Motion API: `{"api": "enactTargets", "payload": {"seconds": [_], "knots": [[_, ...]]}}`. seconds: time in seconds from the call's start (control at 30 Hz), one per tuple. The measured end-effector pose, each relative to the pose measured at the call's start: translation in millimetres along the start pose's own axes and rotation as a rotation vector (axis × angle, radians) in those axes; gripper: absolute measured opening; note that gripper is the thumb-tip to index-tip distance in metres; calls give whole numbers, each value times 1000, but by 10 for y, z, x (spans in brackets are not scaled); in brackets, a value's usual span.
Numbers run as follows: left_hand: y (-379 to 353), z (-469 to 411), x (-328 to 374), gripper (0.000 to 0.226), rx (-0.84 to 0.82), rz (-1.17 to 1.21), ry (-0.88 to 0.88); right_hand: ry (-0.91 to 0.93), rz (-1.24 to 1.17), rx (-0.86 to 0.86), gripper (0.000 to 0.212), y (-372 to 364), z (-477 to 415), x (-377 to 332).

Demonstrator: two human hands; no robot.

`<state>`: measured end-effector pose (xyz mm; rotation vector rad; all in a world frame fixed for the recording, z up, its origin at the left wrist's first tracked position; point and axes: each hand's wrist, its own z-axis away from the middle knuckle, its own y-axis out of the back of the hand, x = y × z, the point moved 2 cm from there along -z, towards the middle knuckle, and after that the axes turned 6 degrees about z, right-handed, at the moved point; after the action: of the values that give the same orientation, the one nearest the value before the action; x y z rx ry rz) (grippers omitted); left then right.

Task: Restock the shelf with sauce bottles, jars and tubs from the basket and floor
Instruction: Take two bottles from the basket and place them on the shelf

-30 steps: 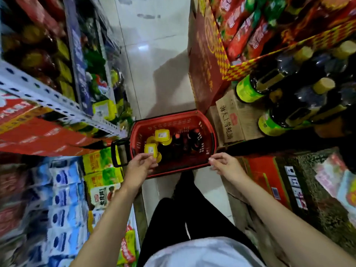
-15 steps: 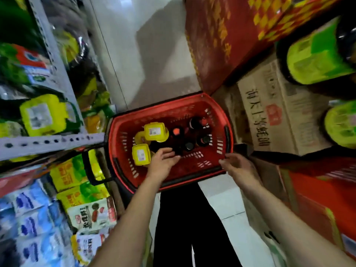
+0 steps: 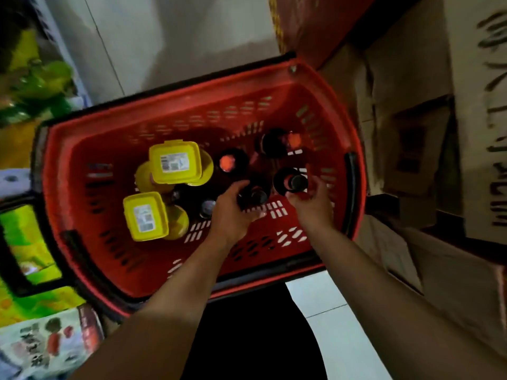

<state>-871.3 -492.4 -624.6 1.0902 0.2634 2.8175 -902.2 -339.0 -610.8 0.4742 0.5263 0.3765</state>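
The task items stand in the red basket on the floor, and both of your hands are inside it. Your left hand has its fingers curled round the top of a dark bottle near the basket's middle. Your right hand pinches the neck of a black-capped bottle just beside it, close to the right wall. The main risk is a slip: each grip sits high on the neck, so a heavy bottle could swing or drop when lifted, likely striking its neighbours. The 2 held bottles stand almost touching, so lifting both together may knock them against each other. 2 red-capped bottles stand just behind, and a smaller dark-capped bottle sits against your left wrist; a tilted lift could topple any of these. The picture is blurred, so you cannot confirm how firmly either hand is seated. 2 yellow tubs rest on rounder yellow jars at the left of the basket, apparently loosely stacked, and a jolt to the basket could dislodge them. Cardboard boxes crowd the right side and packaged goods the left, leaving a narrow path upward. The basket's black handle projects to the left.
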Motion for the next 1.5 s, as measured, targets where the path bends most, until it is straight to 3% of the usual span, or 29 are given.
{"api": "enactTargets", "payload": {"seconds": [0.13,0.3,0.7,1.0,1.27,1.43,1.5], "knots": [[-145,-171,-92,71,1,22,-67,42,61,-19,60,-110,-223,94],[-251,-312,-274,59,6,-57,-139,172,34,-49,49,-237,-330,95],[-111,-129,-41,45,65,27,-141,170,62,-28,42,-11,-65,35],[313,517,680,48,38,-87,-250,239,-50,11,40,484,712,-271],[743,1505,1697,45,-71,-38,-213,314,-249,24,46,1068,1747,-825],[1001,2212,2267,38,-75,-60,-298,437,-263,8,68,1524,2508,-1131],[1052,2470,2474,37,-88,-105,-354,467,-267,-15,66,1674,2755,-1218]]}}
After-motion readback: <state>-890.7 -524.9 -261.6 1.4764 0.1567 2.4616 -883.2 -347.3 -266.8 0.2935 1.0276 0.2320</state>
